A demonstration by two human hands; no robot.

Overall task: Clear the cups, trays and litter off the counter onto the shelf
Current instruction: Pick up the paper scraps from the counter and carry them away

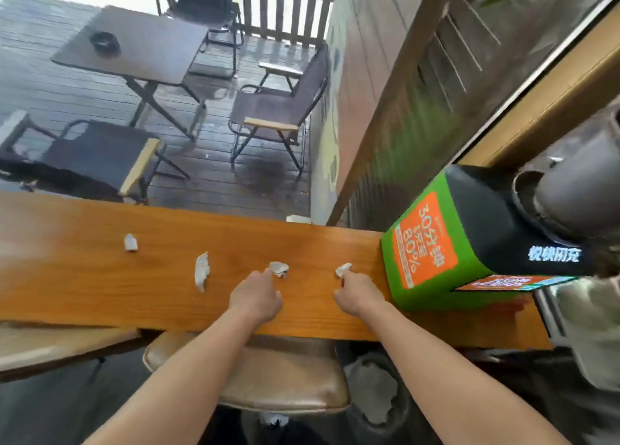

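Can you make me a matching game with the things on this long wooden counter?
Things:
1. green and orange box
2. long torn paper scrap
3. left hand
4. right hand

Places:
A. touching the crumpled scrap in the middle
B. at the counter's right end
C. touching the scrap nearest the box
D. lying alone, left of both hands

Pairs: 1-B, 2-D, 3-A, 4-C

**Four Scraps of Litter on Wooden Counter**

Four crumpled paper scraps lie on one wooden counter. Two hands reach in. One green charging kiosk stands alongside. Outside: one table, three folding chairs.
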